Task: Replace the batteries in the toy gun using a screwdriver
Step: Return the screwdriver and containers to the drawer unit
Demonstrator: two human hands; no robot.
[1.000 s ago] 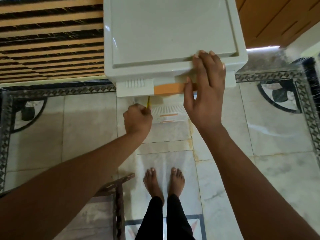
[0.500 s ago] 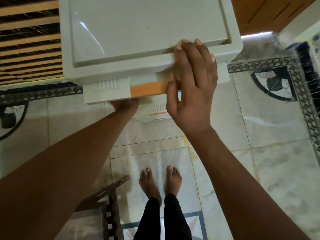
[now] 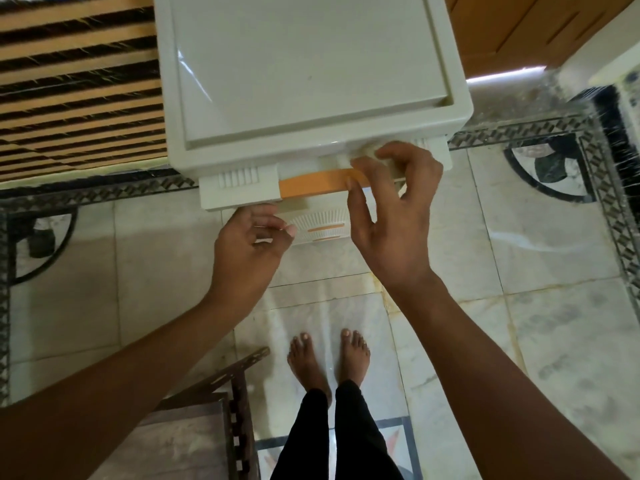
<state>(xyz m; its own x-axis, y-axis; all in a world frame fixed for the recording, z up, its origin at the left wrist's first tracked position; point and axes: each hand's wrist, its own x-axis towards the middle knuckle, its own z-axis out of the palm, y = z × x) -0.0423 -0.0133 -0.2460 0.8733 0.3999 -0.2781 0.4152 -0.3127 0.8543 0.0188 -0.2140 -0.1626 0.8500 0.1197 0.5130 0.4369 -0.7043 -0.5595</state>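
Note:
A white plastic drawer cabinet (image 3: 304,81) stands in front of me, seen from above. Its top drawer front (image 3: 242,188) carries an orange strip (image 3: 311,187). My right hand (image 3: 391,216) pinches that drawer front at the strip's right end, thumb below and fingers curled over the white handle. My left hand (image 3: 246,247) hovers just under the drawer's front edge, fingers loosely spread and holding nothing. No toy gun, screwdriver or batteries are in sight.
A lower drawer with a ribbed white and orange handle (image 3: 322,220) shows beneath the top one. A dark wooden stool (image 3: 194,438) sits at lower left beside my bare feet (image 3: 329,362). A slatted wooden surface (image 3: 79,98) lies left of the cabinet on the marble floor.
One second ago my left hand held a thin yellow tool; it reached under the drawer front and is now out, with no tool. My right hand slid from the cabinet top to the drawer handle.

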